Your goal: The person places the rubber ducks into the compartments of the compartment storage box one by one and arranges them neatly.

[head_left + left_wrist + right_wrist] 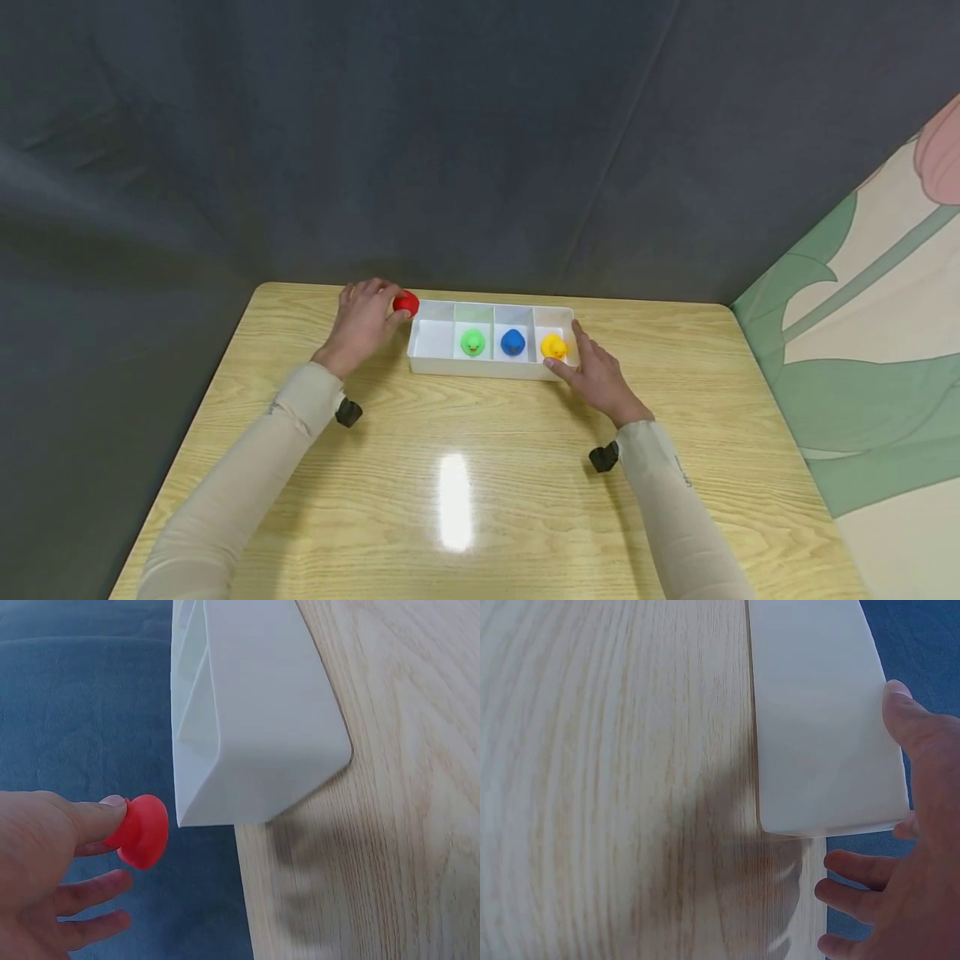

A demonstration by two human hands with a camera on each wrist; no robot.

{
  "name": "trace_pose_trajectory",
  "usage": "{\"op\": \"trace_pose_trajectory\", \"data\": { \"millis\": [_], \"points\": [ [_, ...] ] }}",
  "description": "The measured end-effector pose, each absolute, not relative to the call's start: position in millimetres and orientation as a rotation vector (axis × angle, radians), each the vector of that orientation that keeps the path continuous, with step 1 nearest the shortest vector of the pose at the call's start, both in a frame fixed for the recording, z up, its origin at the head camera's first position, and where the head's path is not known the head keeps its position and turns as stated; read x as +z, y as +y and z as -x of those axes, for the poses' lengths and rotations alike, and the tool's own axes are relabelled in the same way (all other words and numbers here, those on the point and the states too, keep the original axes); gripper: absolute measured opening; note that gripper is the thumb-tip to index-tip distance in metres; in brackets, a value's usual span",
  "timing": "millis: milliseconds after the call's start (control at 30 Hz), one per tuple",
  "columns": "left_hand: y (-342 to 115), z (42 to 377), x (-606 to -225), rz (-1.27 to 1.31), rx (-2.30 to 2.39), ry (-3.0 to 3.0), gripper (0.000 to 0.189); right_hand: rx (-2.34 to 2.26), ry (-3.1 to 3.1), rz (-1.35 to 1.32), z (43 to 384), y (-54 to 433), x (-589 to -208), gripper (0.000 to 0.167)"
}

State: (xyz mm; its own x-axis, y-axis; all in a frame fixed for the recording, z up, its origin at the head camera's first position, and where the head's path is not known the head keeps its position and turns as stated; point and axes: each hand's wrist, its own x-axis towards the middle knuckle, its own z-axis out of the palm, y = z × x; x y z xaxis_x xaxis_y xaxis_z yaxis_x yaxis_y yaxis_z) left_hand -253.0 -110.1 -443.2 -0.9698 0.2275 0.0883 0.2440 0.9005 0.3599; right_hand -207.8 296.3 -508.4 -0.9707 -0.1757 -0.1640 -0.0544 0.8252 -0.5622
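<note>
Between thumb and fingertips, my left hand (pixel 363 327) pinches a red rubber duck (pixel 145 831) by its narrow part, its wide base turned toward the box. The duck is held at the left end of a white divided box (pixel 487 367), outside its leftmost compartment. Further right, in separate compartments, sit a green rubber duck (pixel 472 342), a blue one (pixel 513 342) and a yellow one (pixel 554 347). My right hand (pixel 600 379) rests on the box's right end, thumb on the near rim and index finger along the end wall; its other fingers extend loosely in the right wrist view.
The box stands near the far edge of a light wooden table (pixel 360 500). Behind and left of the table hangs a dark cloth (pixel 450 150). A floral-patterned surface (pixel 862 350) borders the right side.
</note>
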Motion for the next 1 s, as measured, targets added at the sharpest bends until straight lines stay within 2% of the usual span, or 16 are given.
{"op": "trace_pose_trajectory", "data": {
  "millis": [1000],
  "points": [
    [-75.1,242.8,-454.0,0.461,-0.570,-3.066,0.038,-0.880,2.785,0.164,207.0,296.6,-508.8,0.101]
  ]
}}
